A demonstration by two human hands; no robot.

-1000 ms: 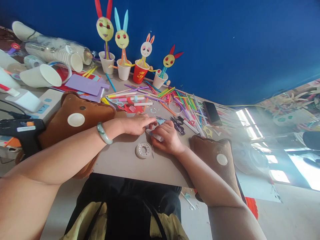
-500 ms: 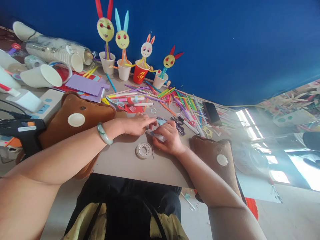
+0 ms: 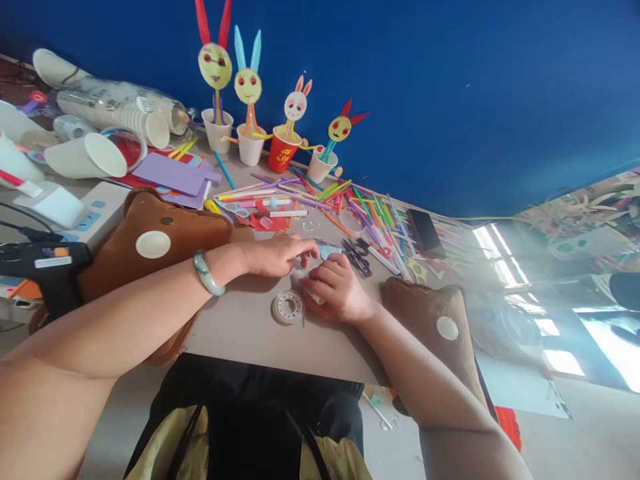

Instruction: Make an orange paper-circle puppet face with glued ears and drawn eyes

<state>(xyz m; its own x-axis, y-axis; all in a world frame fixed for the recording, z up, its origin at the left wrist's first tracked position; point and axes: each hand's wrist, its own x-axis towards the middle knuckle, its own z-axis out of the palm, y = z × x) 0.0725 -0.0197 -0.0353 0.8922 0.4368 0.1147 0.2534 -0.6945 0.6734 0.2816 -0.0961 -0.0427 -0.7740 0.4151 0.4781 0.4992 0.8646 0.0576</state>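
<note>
My right hand (image 3: 337, 290) is closed around a small whitish, translucent tube (image 3: 314, 297), mostly hidden by the fingers. Just left of it, my left hand (image 3: 277, 257) hovers low over the table, fingers stretched and slightly bent, tips close to the right hand; I see nothing held in it. A jade-like bangle (image 3: 207, 273) circles the left wrist. Below the hands lies a roll of clear tape (image 3: 289, 307) on its side. Light blue scraps (image 3: 327, 251) rest beyond the fingertips, and dark-handled scissors (image 3: 357, 257) lie to the right.
Several rabbit-faced puppets in cups, one a red cup (image 3: 283, 152), stand along the blue wall. Coloured sticks (image 3: 320, 193) and markers spread before them. Brown cushions (image 3: 185, 230) flank the arms. A black glue gun (image 3: 55, 273), stacked paper cups (image 3: 130, 120) and a phone (image 3: 426, 232) lie around.
My left fingers have lifted and straightened a little away from the tube. My right hand has turned slightly, covering more of the tube. The view has shifted slightly.
</note>
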